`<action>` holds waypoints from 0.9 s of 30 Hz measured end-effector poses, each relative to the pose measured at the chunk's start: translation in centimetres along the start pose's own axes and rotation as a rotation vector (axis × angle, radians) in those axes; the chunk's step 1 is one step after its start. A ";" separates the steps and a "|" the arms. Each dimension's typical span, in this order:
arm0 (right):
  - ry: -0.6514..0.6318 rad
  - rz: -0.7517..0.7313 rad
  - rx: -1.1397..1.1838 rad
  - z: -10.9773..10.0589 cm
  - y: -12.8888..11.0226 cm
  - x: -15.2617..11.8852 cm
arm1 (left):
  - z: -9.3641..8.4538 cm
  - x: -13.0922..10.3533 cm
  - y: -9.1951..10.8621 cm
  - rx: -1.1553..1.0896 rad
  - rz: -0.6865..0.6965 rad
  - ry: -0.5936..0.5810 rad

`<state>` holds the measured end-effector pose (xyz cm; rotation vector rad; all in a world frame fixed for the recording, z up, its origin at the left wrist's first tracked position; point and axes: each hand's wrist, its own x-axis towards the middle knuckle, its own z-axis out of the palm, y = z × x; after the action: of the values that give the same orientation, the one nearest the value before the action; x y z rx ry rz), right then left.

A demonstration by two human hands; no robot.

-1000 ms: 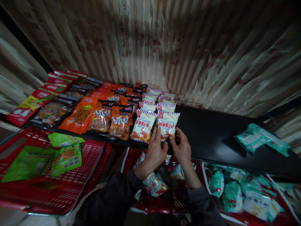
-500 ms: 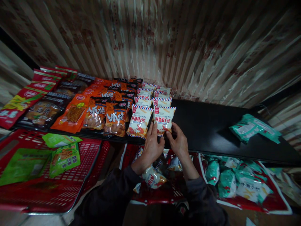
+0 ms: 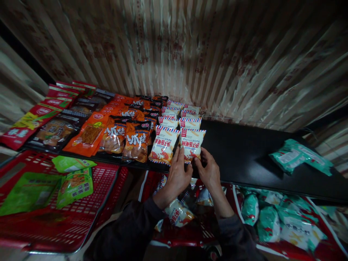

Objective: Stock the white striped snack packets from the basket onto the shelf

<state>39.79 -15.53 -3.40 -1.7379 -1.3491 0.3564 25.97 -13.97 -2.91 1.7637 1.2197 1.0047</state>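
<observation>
Two columns of white snack bags with striped edges stand on a black shelf (image 3: 239,152). My left hand (image 3: 178,175) has its fingers against the lower left side of the front right white bag (image 3: 192,143). At that bag's lower right edge are the fingers of my right hand (image 3: 208,168), so the bag is held between both hands. The front left white bag (image 3: 164,145) leans just beside my left fingertips. Left of it stand orange and black bags (image 3: 137,141).
Further left lie flat orange, dark and red packets (image 3: 23,125). Two teal bags (image 3: 289,156) rest on the shelf's right part. Below are red baskets: green packets in the left one (image 3: 106,185), white bags in the middle, teal bags (image 3: 268,221) at right. A pleated curtain hangs behind.
The view has shifted slightly, so the shelf and baskets sit a little lower in the picture. Both hands stay at the same front right white bag.
</observation>
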 end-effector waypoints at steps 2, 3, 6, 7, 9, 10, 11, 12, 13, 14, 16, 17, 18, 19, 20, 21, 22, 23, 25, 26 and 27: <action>0.010 -0.002 -0.009 0.0 0.0 -0.1 | 0.1 0.0 -0.2 -0.007 0.015 0.012; 0.014 -0.004 -0.009 0.0 0.0 -0.1 | 0.2 0.0 -0.3 -0.011 0.020 0.017; 0.023 -0.007 0.003 0.1 0.0 -0.1 | 0.2 0.0 -0.5 -0.010 0.026 0.019; 0.024 -0.008 0.005 0.1 0.0 -0.1 | 0.2 0.0 -0.5 -0.007 0.027 0.019; 0.028 -0.002 -0.001 0.1 0.0 -0.1 | 0.2 0.0 -0.4 -0.002 0.031 0.020; 0.025 0.001 -0.006 0.1 0.0 -0.1 | 0.2 0.0 -0.4 -0.001 0.033 0.021; 0.020 0.005 -0.010 0.1 0.0 -0.1 | 0.2 0.0 -0.3 0.001 0.031 0.022; 0.014 0.009 -0.015 0.1 0.0 -0.1 | 0.2 0.0 -0.3 0.005 0.028 0.020; 0.009 0.012 -0.020 0.1 0.0 -0.1 | 0.1 0.0 -0.2 0.010 0.022 0.018; 0.007 0.012 -0.023 0.1 0.0 -0.1 | 0.1 0.0 -0.2 0.017 0.017 0.013; 0.011 0.004 -0.027 0.1 0.0 -0.1 | 0.0 0.0 0.0 0.028 0.014 0.001; 0.012 -0.001 -0.027 0.0 -0.1 -0.1 | -0.1 0.0 0.0 0.031 0.016 -0.003; 0.012 -0.007 -0.028 0.0 -0.1 -0.1 | -0.1 0.1 0.0 0.033 0.020 -0.004; 0.011 -0.011 -0.030 0.0 -0.1 -0.1 | -0.2 0.1 0.1 0.035 0.025 -0.004; 0.009 -0.012 -0.033 0.0 -0.1 -0.1 | -0.2 0.1 0.1 0.036 0.028 -0.004; 0.006 -0.012 -0.037 0.0 -0.1 -0.1 | -0.2 0.1 0.1 0.037 0.029 -0.004; 0.002 -0.014 -0.039 -0.1 0.0 -0.1 | -0.2 0.2 0.0 0.041 0.028 -0.004; -0.001 -0.015 -0.037 -0.1 0.0 -0.1 | -0.2 0.2 0.0 0.044 0.026 -0.004; -0.005 -0.018 -0.015 0.0 0.2 -0.1 | -0.1 0.1 0.0 0.048 0.025 0.004; -0.003 -0.019 0.004 0.0 0.4 -0.1 | -0.1 0.1 0.0 0.055 0.029 0.010; 0.003 -0.018 0.024 0.0 0.5 -0.1 | -0.1 0.0 0.0 0.070 0.036 0.016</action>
<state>40.06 -15.66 -3.79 -1.7047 -1.3526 0.3583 25.90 -13.96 -2.82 1.8407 1.2507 1.0091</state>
